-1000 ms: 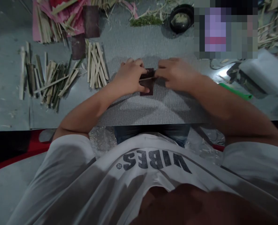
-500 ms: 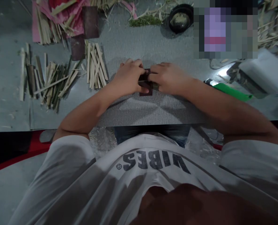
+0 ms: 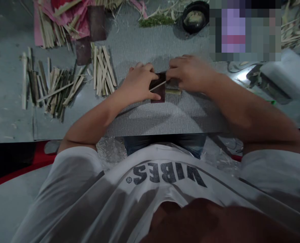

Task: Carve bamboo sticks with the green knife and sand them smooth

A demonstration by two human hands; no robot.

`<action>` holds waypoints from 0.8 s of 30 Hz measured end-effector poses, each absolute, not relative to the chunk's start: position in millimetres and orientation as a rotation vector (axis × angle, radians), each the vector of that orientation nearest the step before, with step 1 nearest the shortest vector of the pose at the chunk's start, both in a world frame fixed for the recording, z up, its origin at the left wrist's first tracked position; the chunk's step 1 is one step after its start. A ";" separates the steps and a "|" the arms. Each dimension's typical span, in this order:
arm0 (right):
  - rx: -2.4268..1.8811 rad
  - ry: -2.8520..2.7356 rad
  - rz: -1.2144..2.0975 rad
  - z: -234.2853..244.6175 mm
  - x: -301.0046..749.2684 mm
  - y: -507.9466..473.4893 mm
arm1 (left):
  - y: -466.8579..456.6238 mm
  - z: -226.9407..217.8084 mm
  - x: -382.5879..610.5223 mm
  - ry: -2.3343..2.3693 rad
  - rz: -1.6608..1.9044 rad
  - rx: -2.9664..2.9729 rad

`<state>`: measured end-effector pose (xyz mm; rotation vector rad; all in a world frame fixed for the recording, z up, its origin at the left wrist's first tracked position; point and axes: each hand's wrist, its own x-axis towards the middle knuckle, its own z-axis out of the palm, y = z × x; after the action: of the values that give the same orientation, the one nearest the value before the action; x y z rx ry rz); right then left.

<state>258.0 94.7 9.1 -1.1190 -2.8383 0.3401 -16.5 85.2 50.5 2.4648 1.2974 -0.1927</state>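
My left hand (image 3: 138,82) presses down on a small dark brown sheet (image 3: 159,93) lying on the grey mat (image 3: 165,114), fingers curled over its left edge. My right hand (image 3: 187,72) is closed in a pinch on a thin pale bamboo sliver (image 3: 158,86) that slants across the dark sheet. Its fingers are slightly smeared by motion. A short greenish bamboo piece (image 3: 173,91) lies on the mat just below the right hand.
Piles of cut bamboo strips (image 3: 103,71) and darker strips (image 3: 54,87) lie to the left. Pink paper with strips (image 3: 61,20) and dark sheets (image 3: 96,22) sit at the back left. A black bowl (image 3: 195,17) stands at the back. A white device (image 3: 286,76) lies at right.
My right hand has shifted right and slightly away from the left hand, drawing the sliver across the dark sheet. The greenish piece now shows on the mat.
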 end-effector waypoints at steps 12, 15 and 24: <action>-1.100 -2.857 0.292 7.2 263.0 99.8 | 82.4 56.2 -13.5 1.317 -0.242 2.472; -1.032 -2.878 0.347 8.6 260.9 95.9 | 83.9 53.0 -13.9 1.305 -0.197 2.469; -1.158 -2.725 0.455 8.0 265.4 103.6 | 83.0 53.7 -14.5 1.306 -0.227 2.491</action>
<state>265.4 103.6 8.0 -1.1583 -2.7253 0.4552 -14.5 83.0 53.7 2.4913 1.3058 -0.2270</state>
